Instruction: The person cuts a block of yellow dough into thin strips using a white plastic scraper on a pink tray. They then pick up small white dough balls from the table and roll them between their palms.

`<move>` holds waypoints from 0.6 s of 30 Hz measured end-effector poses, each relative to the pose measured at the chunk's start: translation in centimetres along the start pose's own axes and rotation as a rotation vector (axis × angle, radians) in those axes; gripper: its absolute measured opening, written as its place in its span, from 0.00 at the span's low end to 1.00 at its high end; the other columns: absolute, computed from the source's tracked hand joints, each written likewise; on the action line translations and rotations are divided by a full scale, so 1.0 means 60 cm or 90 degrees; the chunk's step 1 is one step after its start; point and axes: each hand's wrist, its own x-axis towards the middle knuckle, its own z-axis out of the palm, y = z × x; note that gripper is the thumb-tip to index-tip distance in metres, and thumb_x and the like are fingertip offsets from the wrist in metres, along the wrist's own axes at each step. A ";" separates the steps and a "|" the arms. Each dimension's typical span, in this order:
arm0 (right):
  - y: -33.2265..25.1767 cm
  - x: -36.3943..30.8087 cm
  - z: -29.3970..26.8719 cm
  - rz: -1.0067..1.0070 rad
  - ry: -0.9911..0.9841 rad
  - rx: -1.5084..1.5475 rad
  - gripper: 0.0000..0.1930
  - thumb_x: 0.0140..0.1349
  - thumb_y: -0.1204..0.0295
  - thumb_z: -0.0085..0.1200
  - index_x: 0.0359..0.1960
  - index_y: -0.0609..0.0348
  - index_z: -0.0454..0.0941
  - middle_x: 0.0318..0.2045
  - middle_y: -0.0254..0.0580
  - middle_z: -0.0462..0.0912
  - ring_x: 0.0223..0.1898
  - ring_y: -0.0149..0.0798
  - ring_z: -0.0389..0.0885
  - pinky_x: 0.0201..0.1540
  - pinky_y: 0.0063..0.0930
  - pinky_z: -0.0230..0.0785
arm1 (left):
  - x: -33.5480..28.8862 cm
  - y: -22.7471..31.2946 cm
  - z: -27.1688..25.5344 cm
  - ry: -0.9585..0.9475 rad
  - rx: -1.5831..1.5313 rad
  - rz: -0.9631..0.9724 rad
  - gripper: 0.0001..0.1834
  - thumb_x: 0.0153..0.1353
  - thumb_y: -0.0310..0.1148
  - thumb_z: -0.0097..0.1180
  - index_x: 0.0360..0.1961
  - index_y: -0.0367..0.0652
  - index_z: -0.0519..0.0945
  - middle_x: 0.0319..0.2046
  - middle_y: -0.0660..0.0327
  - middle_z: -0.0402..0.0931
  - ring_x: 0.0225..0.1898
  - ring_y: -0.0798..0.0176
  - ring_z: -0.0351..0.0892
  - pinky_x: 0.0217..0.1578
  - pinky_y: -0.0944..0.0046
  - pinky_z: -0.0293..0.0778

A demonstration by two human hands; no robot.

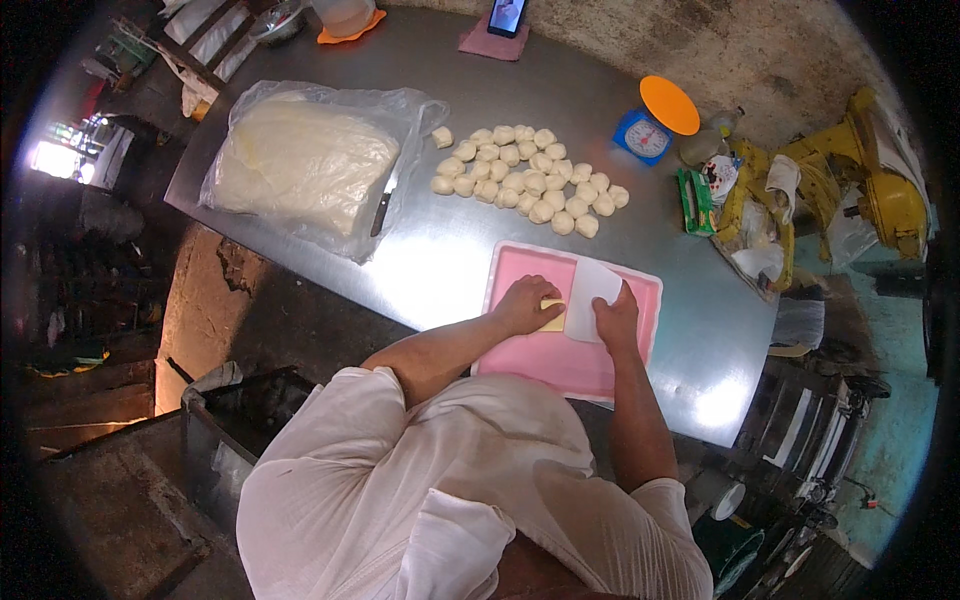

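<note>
A pink tray with a pale rim (pixel 655 300) lies at the table's near edge, right in front of me. My left hand (pixel 527 305) is inside it, fingers curled over a small flat pale-yellow piece (pixel 553 315). What that piece is made of I cannot make out. My right hand (pixel 616 315) grips the right side of a thin white rectangular sheet (pixel 590 290), thumb on top. The sheet's left edge meets the yellow piece. Beyond the tray, several round white dough balls (pixel 535 183) sit in a loose cluster on the metal table (pixel 420 60).
A big dough slab under clear plastic (pixel 300 165) lies at the left, a knife (pixel 382 210) by its edge. At the right are a blue scale with an orange pan (pixel 642 137), a green box (pixel 694 200) and a yellow machine (pixel 885 190). A phone (pixel 507 16) stands at the back.
</note>
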 end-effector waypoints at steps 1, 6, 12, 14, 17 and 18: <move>-0.001 0.001 -0.001 -0.001 -0.004 -0.009 0.26 0.59 0.71 0.60 0.60 0.66 0.73 0.53 0.60 0.83 0.58 0.60 0.81 0.63 0.49 0.72 | 0.000 0.000 0.000 0.000 0.004 0.000 0.17 0.64 0.43 0.65 0.43 0.39 0.85 0.41 0.50 0.82 0.48 0.45 0.79 0.53 0.49 0.73; -0.001 0.011 -0.007 0.039 -0.019 -0.051 0.27 0.59 0.71 0.60 0.61 0.65 0.73 0.54 0.60 0.83 0.58 0.60 0.81 0.63 0.49 0.72 | -0.001 0.000 0.003 0.014 0.005 0.005 0.17 0.63 0.42 0.66 0.42 0.38 0.85 0.40 0.50 0.82 0.47 0.44 0.79 0.53 0.48 0.73; 0.008 0.009 -0.011 0.014 -0.014 -0.034 0.29 0.58 0.71 0.60 0.63 0.65 0.72 0.54 0.59 0.83 0.58 0.60 0.81 0.64 0.49 0.72 | -0.002 -0.005 0.008 0.029 0.000 0.004 0.16 0.62 0.41 0.66 0.41 0.38 0.85 0.39 0.50 0.82 0.46 0.43 0.79 0.53 0.48 0.73; 0.014 0.007 -0.010 0.008 -0.004 -0.025 0.28 0.58 0.71 0.60 0.62 0.65 0.73 0.54 0.59 0.83 0.57 0.60 0.82 0.63 0.49 0.72 | -0.001 -0.005 0.008 0.032 0.009 0.005 0.16 0.62 0.41 0.66 0.41 0.39 0.85 0.39 0.50 0.82 0.46 0.43 0.79 0.52 0.48 0.73; 0.015 0.000 -0.013 0.010 0.010 -0.011 0.26 0.58 0.71 0.60 0.60 0.65 0.75 0.52 0.59 0.84 0.56 0.60 0.82 0.62 0.49 0.73 | -0.004 0.000 0.008 0.022 0.022 -0.003 0.16 0.62 0.41 0.66 0.42 0.39 0.85 0.41 0.49 0.82 0.47 0.43 0.79 0.52 0.47 0.73; 0.012 -0.004 -0.015 0.013 0.015 -0.008 0.26 0.58 0.71 0.60 0.60 0.65 0.75 0.52 0.58 0.85 0.56 0.59 0.83 0.62 0.49 0.73 | -0.004 0.001 0.008 0.023 0.026 -0.012 0.16 0.62 0.42 0.66 0.42 0.40 0.86 0.41 0.49 0.82 0.47 0.43 0.79 0.52 0.47 0.73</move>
